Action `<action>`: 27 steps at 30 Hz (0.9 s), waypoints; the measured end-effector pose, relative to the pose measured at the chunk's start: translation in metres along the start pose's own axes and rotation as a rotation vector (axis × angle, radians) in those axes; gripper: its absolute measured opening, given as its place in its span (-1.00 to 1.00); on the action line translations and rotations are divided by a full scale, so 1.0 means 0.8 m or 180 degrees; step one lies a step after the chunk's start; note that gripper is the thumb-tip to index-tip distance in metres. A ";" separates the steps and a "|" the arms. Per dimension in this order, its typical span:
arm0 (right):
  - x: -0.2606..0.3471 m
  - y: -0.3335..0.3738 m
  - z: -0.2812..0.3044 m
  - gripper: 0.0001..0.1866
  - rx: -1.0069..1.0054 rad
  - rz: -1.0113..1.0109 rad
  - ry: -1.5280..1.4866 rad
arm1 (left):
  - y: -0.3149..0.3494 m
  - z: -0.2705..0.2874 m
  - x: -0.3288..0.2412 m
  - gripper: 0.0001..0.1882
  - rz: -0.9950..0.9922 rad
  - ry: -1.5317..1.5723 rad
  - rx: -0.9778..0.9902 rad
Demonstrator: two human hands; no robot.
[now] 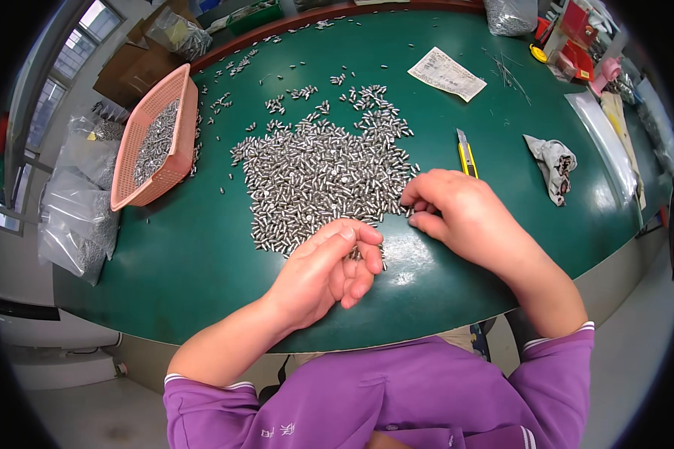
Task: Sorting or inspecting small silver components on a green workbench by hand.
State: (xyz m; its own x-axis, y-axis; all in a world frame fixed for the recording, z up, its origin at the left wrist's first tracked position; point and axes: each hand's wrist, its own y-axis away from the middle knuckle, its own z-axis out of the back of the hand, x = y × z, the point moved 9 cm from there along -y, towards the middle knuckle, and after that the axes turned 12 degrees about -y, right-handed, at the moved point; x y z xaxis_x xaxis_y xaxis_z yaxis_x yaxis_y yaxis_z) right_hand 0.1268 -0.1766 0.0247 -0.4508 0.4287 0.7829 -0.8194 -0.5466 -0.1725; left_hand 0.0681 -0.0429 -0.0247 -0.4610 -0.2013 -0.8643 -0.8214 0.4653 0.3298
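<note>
A broad heap of small silver metal pins [314, 176], short and round-ended, lies loose on the green tabletop [225, 292]. My left hand [329, 266] is cupped at the heap's near edge, palm turned to the right, its fingers loosely bent and apart. A few pins show through the gap by its fingers; whether they lie in the palm or on the table is unclear. My right hand [457, 213] rests at the heap's right edge. Its thumb and forefinger curl toward each other around the outermost pins, and the other fingers fold under; what they grip is too small to make out.
At left stands a pink basket [187, 138] partly filled with pins, beside clear plastic bags [79, 217] of pins. A yellow utility knife [466, 155] lies beyond my right hand. Farther right are crumpled wrapping [554, 166], a paper slip [448, 73] and thin wires [508, 73].
</note>
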 end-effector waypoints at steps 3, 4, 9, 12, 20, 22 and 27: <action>0.014 -0.001 -0.009 -0.82 -0.0011 0.0298 0.0130 | 0.000 -0.003 0.002 -0.68 0.0038 0.0004 0.0088; 0.014 -0.002 -0.011 -0.82 -0.0014 0.0292 0.0129 | -0.001 -0.003 0.001 -0.68 0.0019 -0.0019 0.0088; 0.020 -0.003 -0.007 -0.82 -0.0131 0.0499 -0.0037 | 0.000 0.001 0.001 -0.68 0.0014 -0.0057 0.0032; 0.025 -0.002 0.001 -0.85 -0.0101 0.0671 0.0240 | 0.000 -0.001 0.000 -0.69 -0.0029 0.0094 0.0236; 0.031 0.001 -0.014 -0.88 0.0162 0.0890 0.0476 | -0.001 -0.001 0.000 -0.69 -0.0008 -0.0060 0.0025; 0.031 0.001 -0.016 -0.89 0.0198 0.0873 0.0563 | 0.000 -0.001 0.001 -0.71 0.0058 -0.0074 0.0007; 0.044 0.000 -0.010 -0.85 0.0015 0.1092 0.0064 | 0.001 -0.006 0.007 -0.83 0.0170 -0.0246 0.0115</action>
State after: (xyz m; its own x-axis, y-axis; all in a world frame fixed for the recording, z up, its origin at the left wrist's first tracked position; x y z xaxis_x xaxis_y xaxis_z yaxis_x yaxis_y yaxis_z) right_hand 0.1080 -0.1560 0.0473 -0.7067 0.2335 0.6679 -0.6173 -0.6647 -0.4209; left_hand 0.0634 -0.0478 -0.0276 -0.4755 -0.1089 -0.8729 -0.7830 0.5047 0.3636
